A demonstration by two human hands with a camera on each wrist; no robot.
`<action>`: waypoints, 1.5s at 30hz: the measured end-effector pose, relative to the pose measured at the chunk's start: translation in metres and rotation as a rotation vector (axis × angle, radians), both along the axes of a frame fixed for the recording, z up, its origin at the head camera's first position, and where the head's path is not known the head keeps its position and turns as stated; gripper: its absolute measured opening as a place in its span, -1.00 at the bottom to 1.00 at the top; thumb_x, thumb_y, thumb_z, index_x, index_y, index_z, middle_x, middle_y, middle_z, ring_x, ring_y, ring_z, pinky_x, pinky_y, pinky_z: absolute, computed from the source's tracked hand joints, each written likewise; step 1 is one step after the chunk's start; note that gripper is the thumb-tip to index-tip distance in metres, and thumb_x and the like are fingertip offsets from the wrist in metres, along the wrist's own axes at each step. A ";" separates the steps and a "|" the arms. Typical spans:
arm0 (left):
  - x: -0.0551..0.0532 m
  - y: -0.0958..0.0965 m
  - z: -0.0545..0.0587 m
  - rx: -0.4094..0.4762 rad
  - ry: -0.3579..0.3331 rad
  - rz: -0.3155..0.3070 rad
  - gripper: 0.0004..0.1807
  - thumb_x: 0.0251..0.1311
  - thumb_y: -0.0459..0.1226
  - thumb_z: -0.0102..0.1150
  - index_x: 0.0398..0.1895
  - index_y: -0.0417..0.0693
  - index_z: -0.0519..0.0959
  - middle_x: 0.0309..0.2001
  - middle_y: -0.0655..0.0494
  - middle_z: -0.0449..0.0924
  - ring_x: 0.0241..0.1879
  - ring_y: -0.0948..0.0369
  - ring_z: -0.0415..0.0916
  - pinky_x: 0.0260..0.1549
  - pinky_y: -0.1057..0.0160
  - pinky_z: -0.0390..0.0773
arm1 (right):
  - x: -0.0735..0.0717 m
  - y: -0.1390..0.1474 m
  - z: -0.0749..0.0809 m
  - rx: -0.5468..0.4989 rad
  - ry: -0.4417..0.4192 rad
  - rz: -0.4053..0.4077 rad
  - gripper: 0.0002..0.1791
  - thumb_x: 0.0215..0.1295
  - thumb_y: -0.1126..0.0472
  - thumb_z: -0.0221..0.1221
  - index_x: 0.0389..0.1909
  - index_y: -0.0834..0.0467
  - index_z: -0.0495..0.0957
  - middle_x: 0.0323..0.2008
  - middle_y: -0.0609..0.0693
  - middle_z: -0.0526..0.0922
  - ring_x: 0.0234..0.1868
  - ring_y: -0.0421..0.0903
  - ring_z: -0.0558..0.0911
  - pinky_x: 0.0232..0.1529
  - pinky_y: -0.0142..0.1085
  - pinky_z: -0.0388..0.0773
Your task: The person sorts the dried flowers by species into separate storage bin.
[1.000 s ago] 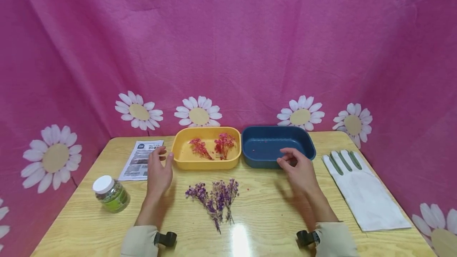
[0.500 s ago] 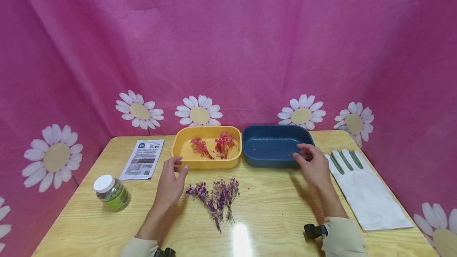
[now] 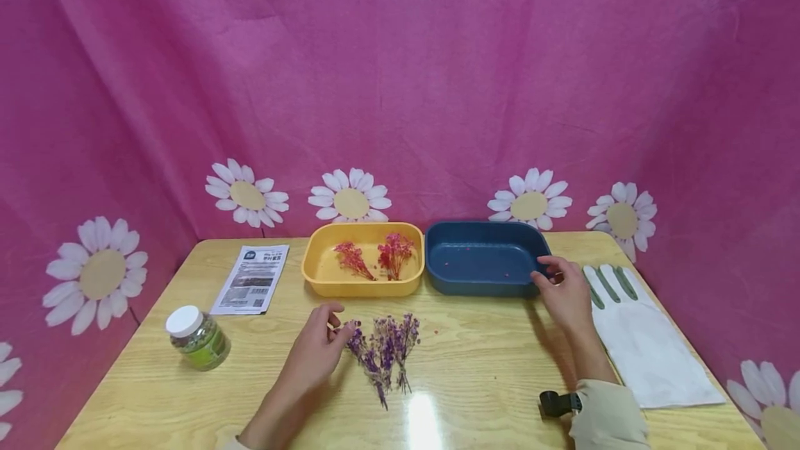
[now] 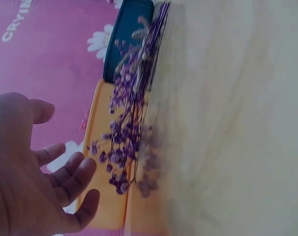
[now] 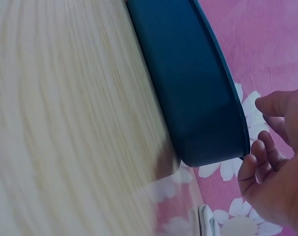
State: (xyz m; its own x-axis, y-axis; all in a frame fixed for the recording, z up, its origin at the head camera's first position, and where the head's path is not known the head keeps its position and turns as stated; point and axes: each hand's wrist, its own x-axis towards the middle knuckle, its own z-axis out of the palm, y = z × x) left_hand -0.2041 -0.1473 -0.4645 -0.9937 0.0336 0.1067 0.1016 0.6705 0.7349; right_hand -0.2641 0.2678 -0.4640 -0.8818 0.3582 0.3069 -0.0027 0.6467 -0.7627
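My left hand [image 3: 319,351] hovers at the left edge of the dried purple flower bunches [image 3: 389,349], which lie on the table. In the left wrist view its fingers are loosely bent and apart, and the purple flowers [image 4: 124,142] are in front of them, not gripped. At the right end of the dark blue tray [image 3: 481,288] is my right hand [image 3: 569,297]. The right wrist view has its relaxed fingers [image 5: 260,157] close by the tray's corner; whether they touch it, I cannot tell. A yellow tray [image 3: 362,289] holds two red-pink dried flower bunches [image 3: 395,255].
On the left stand a white-lidded jar [image 3: 198,340] with a green label and a printed packet [image 3: 251,282] lying flat. A white glove [image 3: 659,353] with green finger strips lies at the right. Behind the table hangs a pink cloth [image 3: 400,89] with daisies.
My left hand has moved right and nearer, from beside the packet to the purple flowers. My right hand has shifted right, from the blue tray's front to its right end.
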 end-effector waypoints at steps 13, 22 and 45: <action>0.028 0.008 -0.003 -0.095 -0.080 -0.084 -0.58 0.25 -0.04 0.19 0.10 0.02 0.46 -0.43 0.29 0.47 -0.45 0.35 0.37 -0.40 0.34 0.38 | 0.000 0.011 -0.004 -0.033 -0.074 -0.023 -0.59 0.21 0.19 0.27 0.08 0.18 0.53 -0.12 0.16 0.48 -0.37 -0.35 0.40 -0.20 -0.30 0.34; 0.035 0.013 -0.008 -0.183 -0.155 -0.103 -0.50 0.16 0.03 0.23 0.15 0.15 0.41 -0.41 0.26 0.41 -0.50 0.29 0.30 -0.52 0.33 0.28 | 0.000 0.015 -0.006 -0.035 -0.128 -0.017 -0.52 0.25 0.12 0.24 0.16 0.20 0.46 -0.11 0.19 0.44 -0.18 0.05 0.56 -0.20 -0.30 0.38; 0.033 0.028 -0.015 -0.394 -0.080 -0.047 -0.56 -0.01 0.15 0.29 -0.15 0.15 0.50 -0.41 0.27 0.45 -0.34 0.25 0.40 -0.28 0.10 0.35 | 0.000 0.014 -0.012 -0.226 -0.246 0.047 -0.33 0.37 0.02 0.11 0.40 0.18 0.17 0.18 0.29 0.42 0.08 0.05 0.51 -0.31 -0.51 0.46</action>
State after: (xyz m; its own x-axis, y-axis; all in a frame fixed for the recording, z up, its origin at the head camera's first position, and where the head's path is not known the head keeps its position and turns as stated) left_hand -0.1710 -0.1191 -0.4791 -0.9948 0.1017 -0.0009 0.0915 0.8984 0.4296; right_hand -0.2644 0.2817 -0.4765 -0.9369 0.3497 0.0009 0.1728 0.4651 -0.8682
